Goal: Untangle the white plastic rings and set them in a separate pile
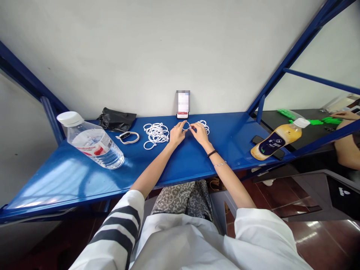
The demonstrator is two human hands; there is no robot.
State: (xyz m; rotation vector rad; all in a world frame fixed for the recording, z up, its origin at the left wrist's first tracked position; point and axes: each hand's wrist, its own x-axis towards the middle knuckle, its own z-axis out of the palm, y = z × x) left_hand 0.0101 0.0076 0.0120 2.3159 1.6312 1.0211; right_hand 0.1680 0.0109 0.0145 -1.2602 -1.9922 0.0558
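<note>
My left hand [177, 133] and my right hand [199, 132] meet over the blue table [84, 176], near its far edge. Both pinch one small white ring [186, 126] held between them. A heap of several white rings [155, 133] lies just left of my left hand. A smaller pile of white rings [204, 124] shows behind my right hand, partly hidden by it. My right wrist carries a dark bead bracelet and a thin silver one.
A phone [183, 104] leans upright against the wall behind my hands. A clear water bottle [91, 140], a white-strapped watch [128, 137] and a black bag [116, 119] lie at left. An orange drink bottle [277, 139] rests on a dark phone at right. Another person's arm [347, 144] shows far right.
</note>
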